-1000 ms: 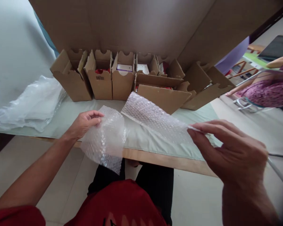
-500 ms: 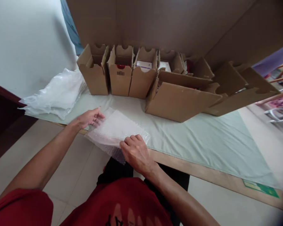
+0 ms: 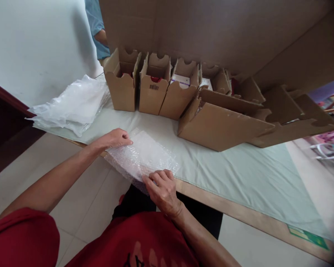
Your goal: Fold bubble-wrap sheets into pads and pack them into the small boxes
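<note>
Head view shows our two hands on a clear, bumpy sheet of bubble wrap (image 3: 140, 157) at the near edge of the counter (image 3: 239, 174), which has a pale green cloth on it. Our left hand (image 3: 114, 138) is curled and pinches the far left corner. Our right hand (image 3: 161, 187) is curled too and presses the near right corner. The sheet lies flat between both hands, and its long side runs from near left to far right. A bit of it hangs over the edge. Both hands touch it, so neither is nearer. Behind it stand open brown cardboard boxes (image 3: 153, 89), and a pile of clear plastic bags (image 3: 72, 105) lies to the left
</note>
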The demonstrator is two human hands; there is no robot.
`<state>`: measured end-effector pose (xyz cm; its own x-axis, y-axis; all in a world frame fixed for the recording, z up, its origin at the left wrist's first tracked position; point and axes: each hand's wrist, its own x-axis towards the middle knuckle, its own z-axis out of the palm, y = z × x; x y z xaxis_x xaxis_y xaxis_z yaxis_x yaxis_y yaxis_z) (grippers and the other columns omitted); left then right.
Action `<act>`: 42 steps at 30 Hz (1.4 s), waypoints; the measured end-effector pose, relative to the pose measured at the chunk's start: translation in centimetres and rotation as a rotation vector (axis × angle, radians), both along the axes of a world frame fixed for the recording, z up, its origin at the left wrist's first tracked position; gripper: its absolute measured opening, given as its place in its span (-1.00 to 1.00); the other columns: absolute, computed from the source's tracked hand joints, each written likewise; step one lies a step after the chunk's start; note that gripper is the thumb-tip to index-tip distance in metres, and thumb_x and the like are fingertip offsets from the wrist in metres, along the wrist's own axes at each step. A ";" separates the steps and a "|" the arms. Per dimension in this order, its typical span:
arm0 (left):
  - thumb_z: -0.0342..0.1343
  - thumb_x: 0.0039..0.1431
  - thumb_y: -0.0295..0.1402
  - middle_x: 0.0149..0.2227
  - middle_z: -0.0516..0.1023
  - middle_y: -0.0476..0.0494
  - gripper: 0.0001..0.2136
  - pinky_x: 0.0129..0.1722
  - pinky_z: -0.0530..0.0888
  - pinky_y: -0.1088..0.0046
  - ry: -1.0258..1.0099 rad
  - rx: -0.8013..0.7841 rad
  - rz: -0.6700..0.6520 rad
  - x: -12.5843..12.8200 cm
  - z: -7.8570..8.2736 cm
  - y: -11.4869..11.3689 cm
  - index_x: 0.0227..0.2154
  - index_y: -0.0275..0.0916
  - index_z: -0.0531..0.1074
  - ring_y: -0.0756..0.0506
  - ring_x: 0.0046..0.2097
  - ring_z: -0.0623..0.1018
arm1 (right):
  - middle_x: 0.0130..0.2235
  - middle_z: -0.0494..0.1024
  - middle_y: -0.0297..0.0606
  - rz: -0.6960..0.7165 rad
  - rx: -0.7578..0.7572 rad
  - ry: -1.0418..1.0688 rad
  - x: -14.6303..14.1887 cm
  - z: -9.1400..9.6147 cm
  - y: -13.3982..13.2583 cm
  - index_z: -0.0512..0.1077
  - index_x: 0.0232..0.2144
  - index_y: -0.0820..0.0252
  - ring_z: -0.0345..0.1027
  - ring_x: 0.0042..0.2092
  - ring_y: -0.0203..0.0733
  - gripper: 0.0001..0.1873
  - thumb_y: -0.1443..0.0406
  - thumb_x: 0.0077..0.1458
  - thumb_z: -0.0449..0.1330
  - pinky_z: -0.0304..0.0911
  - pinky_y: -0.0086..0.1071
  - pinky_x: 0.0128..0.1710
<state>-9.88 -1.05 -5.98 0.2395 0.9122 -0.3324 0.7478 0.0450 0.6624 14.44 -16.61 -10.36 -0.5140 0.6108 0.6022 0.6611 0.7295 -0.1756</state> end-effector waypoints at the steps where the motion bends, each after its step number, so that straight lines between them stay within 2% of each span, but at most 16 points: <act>1: 0.16 -0.18 -0.17 -0.62 0.30 0.04 -0.79 -0.49 0.15 0.45 -0.001 -0.006 -0.021 0.0 0.0 0.0 -0.65 -0.21 0.39 -0.02 -0.50 0.27 | -0.37 0.56 -0.31 0.002 -0.005 0.007 0.1 -0.2 -0.1 0.48 -0.14 0.18 0.33 -0.27 -0.18 -0.85 0.44 0.29 0.15 0.07 -0.21 -0.17; 3: 0.13 -0.17 -0.19 -0.62 0.26 0.06 -0.80 -0.50 0.13 0.45 -0.018 -0.006 -0.036 0.0 0.0 -0.2 -0.66 -0.21 0.35 0.00 -0.51 0.25 | -0.32 0.59 -0.29 0.019 -0.057 0.022 0.6 -0.3 -0.3 0.48 -0.15 0.17 0.37 -0.24 -0.16 -0.91 0.33 0.31 0.19 0.10 -0.19 -0.14; 6: 0.11 -0.11 -0.20 -0.59 0.28 0.08 -0.82 -0.50 0.15 0.47 -0.085 0.040 0.037 0.1 0.4 -1.2 -0.60 -0.20 0.35 0.01 -0.52 0.26 | -0.16 0.62 -0.18 -0.013 -0.217 0.128 2.3 -0.2 -1.3 0.48 -0.08 0.17 0.42 -0.16 -0.07 -0.69 0.08 0.32 0.18 0.18 -0.14 -0.11; 11: 0.17 -0.07 -0.17 -0.56 0.41 0.03 -0.79 -0.45 0.23 0.48 -0.240 0.127 0.093 0.8 2.2 -3.4 -0.57 -0.22 0.40 0.00 -0.48 0.35 | -0.04 0.57 -0.12 -0.335 -0.480 0.493 6.6 -1.1 -3.3 0.47 0.00 0.10 0.48 -0.04 -0.05 -0.73 0.16 0.36 0.09 0.37 -0.13 -0.05; 13: 0.18 -0.05 -0.17 -0.52 0.50 -0.03 -0.79 -0.39 0.31 0.46 -0.298 0.146 0.070 1.5 3.5 -4.1 -0.57 -0.21 0.41 -0.03 -0.44 0.43 | 0.04 0.55 -0.09 -0.382 -0.559 0.547 7.8 -1.6 -3.3 0.43 0.07 0.08 0.48 0.00 -0.02 -0.67 0.15 0.31 0.14 0.43 -0.13 -0.06; 15: 0.21 -0.05 -0.19 -0.49 0.55 -0.08 -0.79 -0.36 0.36 0.43 -0.336 0.152 0.033 2.4 5.2 -4.9 -0.58 -0.20 0.40 -0.06 -0.40 0.48 | 0.17 0.48 -0.04 -0.386 -0.591 0.541 8.7 -1.5 -2.3 0.37 0.18 0.05 0.43 0.12 0.06 -0.51 0.11 0.24 0.22 0.42 -0.06 0.02; 18: 0.23 -0.09 -0.19 -0.48 0.56 -0.12 -0.80 -0.36 0.40 0.39 -0.353 0.160 -0.044 3.9 7.8 -6.3 -0.62 -0.17 0.40 -0.10 -0.39 0.51 | 0.36 0.28 0.00 -0.294 -0.594 0.512 9.8 -0.2 0.8 0.19 0.34 0.01 0.20 0.34 0.17 -0.20 0.02 0.14 0.32 0.26 0.11 0.22; 21: 0.25 -0.13 -0.16 -0.51 0.54 -0.14 -0.78 -0.38 0.41 0.34 -0.344 0.152 -0.102 5.2 10.1 -7.7 -0.68 -0.14 0.41 -0.13 -0.41 0.49 | 0.43 0.16 0.00 -0.111 -0.646 0.484 10.7 1.9 4.9 0.12 0.39 0.02 0.05 0.42 0.16 -0.02 -0.05 0.03 0.39 0.08 0.14 0.33; 24: 0.29 -0.16 -0.15 -0.51 0.53 -0.14 -0.78 -0.38 0.43 0.29 -0.364 0.161 -0.105 5.6 11.5 -8.7 -0.69 -0.11 0.42 -0.16 -0.41 0.48 | 0.31 0.37 -0.07 0.143 -0.847 0.524 11.0 3.1 7.8 0.30 0.28 0.05 0.24 0.31 0.07 -0.11 -0.06 -0.04 0.43 0.17 0.04 0.28; 26: 0.29 -0.15 -0.14 -0.49 0.54 -0.15 -0.78 -0.36 0.46 0.26 -0.385 0.192 -0.088 5.4 11.8 -8.9 -0.69 -0.10 0.43 -0.17 -0.39 0.49 | 0.07 0.58 -0.15 0.282 -1.052 0.604 11.0 3.0 8.2 0.49 0.05 0.12 0.45 0.10 -0.02 -0.32 -0.05 -0.05 0.43 0.34 -0.09 0.12; 28: 0.28 -0.12 -0.14 -0.48 0.55 -0.15 -0.78 -0.32 0.47 0.26 -0.392 0.227 -0.055 5.0 11.5 -8.7 -0.67 -0.10 0.43 -0.19 -0.35 0.51 | -0.18 0.64 -0.25 0.315 -1.215 0.711 11.4 2.7 7.5 0.56 -0.20 0.18 0.51 -0.14 -0.14 -0.50 -0.03 -0.07 0.43 0.41 -0.22 -0.06; 30: 0.27 -0.07 -0.15 -0.46 0.56 -0.14 -0.77 -0.29 0.47 0.29 -0.388 0.242 -0.005 4.7 10.3 -8.1 -0.65 -0.12 0.43 -0.18 -0.31 0.53 | -0.34 0.60 -0.32 0.248 -1.261 0.829 12.5 2.8 6.1 0.54 -0.36 0.19 0.46 -0.29 -0.24 -0.59 0.01 -0.10 0.45 0.38 -0.33 -0.20; 33: 0.28 -0.03 -0.17 -0.48 0.53 -0.07 -0.76 -0.35 0.40 0.40 -0.377 0.173 0.058 5.4 7.2 -6.7 -0.61 -0.18 0.43 -0.09 -0.38 0.48 | -0.44 0.52 -0.38 0.064 -1.180 0.952 15.3 4.3 4.6 0.49 -0.45 0.17 0.35 -0.41 -0.31 -0.62 0.04 -0.14 0.47 0.32 -0.39 -0.34; 37: 0.27 -0.11 -0.14 -0.57 0.44 0.02 -0.73 -0.45 0.31 0.48 -0.423 0.004 0.105 9.3 2.9 -4.7 -0.60 -0.21 0.38 0.01 -0.48 0.37 | -0.50 0.45 -0.39 -0.139 -1.088 0.909 19.2 6.2 5.2 0.46 -0.45 0.17 0.28 -0.47 -0.33 -0.63 0.04 -0.12 0.44 0.26 -0.40 -0.43; 39: 0.26 -0.14 -0.14 -0.57 0.44 0.02 -0.73 -0.45 0.34 0.49 -0.423 -0.077 0.116 11.6 1.2 -3.9 -0.60 -0.22 0.37 0.01 -0.48 0.39 | -0.53 0.42 -0.40 -0.250 -1.057 0.901 20.6 5.6 6.0 0.45 -0.46 0.17 0.25 -0.50 -0.35 -0.63 0.05 -0.14 0.43 0.21 -0.41 -0.49; 42: 0.24 -0.12 -0.20 -0.59 0.43 0.02 -0.77 -0.49 0.35 0.50 -0.371 -0.135 0.125 14.1 -0.5 -3.0 -0.58 -0.22 0.36 0.01 -0.51 0.41 | -0.57 0.34 -0.47 -0.461 -1.014 0.943 21.8 2.8 6.5 0.44 -0.37 0.17 0.18 -0.55 -0.36 -0.62 0.12 -0.20 0.43 0.12 -0.43 -0.59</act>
